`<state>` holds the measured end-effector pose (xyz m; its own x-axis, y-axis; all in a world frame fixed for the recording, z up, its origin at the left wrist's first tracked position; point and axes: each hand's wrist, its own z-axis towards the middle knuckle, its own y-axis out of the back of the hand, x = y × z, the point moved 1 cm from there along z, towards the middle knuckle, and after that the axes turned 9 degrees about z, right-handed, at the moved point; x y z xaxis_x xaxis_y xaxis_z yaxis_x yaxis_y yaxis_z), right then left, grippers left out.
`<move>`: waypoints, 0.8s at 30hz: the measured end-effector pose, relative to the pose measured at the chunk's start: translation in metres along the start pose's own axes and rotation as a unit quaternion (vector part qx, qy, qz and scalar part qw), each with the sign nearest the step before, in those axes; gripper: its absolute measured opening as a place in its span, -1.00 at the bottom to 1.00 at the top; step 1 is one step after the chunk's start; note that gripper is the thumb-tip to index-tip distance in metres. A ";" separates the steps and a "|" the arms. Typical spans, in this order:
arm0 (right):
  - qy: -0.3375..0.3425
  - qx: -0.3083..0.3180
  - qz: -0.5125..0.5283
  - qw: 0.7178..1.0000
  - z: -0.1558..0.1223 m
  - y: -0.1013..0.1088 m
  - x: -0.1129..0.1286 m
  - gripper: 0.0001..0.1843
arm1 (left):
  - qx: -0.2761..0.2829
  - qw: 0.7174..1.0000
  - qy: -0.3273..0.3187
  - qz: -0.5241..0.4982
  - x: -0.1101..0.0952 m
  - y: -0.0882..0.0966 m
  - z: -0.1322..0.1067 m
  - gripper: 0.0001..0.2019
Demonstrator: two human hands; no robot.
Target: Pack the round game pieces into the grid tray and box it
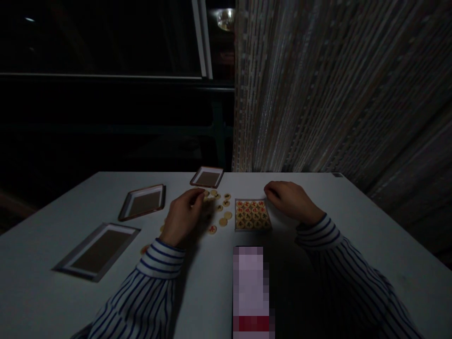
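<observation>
Loose round Chinese chess pieces [223, 221] lie scattered on the table, some face down, some with red or dark characters. My left hand [181, 214] is over the left part of this scatter, its thumb and fingers drawn together. A pale piece shows right at its fingertips; whether it is gripped is unclear. A shallow square box [253, 230] holds pieces in rows, red characters at the back and dark ones at the front. My right hand [291, 200] is by the box's back right corner, fingers curled closed, their inside hidden.
Three shallow frame-like trays or lids stand on the white table [353, 254]: one at the back [207, 177], one at the left [143, 202], one nearer at the front left [97, 252]. A pixelated phone-like object [250, 282] is at the front. A string curtain [282, 94] hangs behind.
</observation>
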<state>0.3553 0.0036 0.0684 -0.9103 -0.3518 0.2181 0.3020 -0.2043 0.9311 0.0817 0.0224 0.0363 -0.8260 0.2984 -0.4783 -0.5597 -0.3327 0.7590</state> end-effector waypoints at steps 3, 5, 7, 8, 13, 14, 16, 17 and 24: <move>-0.004 -0.038 0.014 0.999 0.000 0.000 0.002 -0.75 | -0.034 0.999 0.026 -0.020 0.010 -0.003 -0.008 -0.68; -0.006 -0.069 0.025 0.997 0.000 0.001 0.002 -0.75 | -0.058 0.997 0.038 -0.020 0.018 -0.009 -0.014 -0.68; -0.007 -0.094 0.040 0.995 0.000 0.001 0.001 -0.75 | -0.070 0.997 0.042 -0.017 0.025 -0.015 -0.020 -0.69; -0.006 -0.102 0.047 0.994 0.000 0.001 0.001 -0.76 | -0.069 0.997 0.035 -0.009 0.028 -0.017 -0.022 -0.69; -0.006 -0.110 0.079 0.991 0.002 0.002 0.001 -0.78 | -0.074 0.997 0.002 0.024 0.034 -0.023 -0.026 -0.72; -0.007 -0.110 0.084 0.990 0.003 0.003 0.003 -0.79 | -0.078 0.997 0.002 0.027 0.034 -0.022 -0.026 -0.72; -0.007 -0.113 0.093 0.989 0.008 0.006 0.008 -0.78 | -0.088 0.996 0.008 0.033 0.033 -0.022 -0.026 -0.73; -0.006 -0.116 0.099 0.988 0.011 0.008 0.012 -0.78 | -0.093 0.995 0.010 0.036 0.033 -0.021 -0.027 -0.73; 0.023 -0.141 0.145 0.979 0.038 0.018 0.045 -0.78 | -0.093 0.994 0.037 0.039 0.033 -0.024 -0.028 -0.70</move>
<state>0.3085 0.0188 0.1059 -0.7623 -0.4726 0.4423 0.6188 -0.3317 0.7121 0.0656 0.0150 -0.0099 -0.8667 0.2007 -0.4567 -0.4900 -0.5139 0.7041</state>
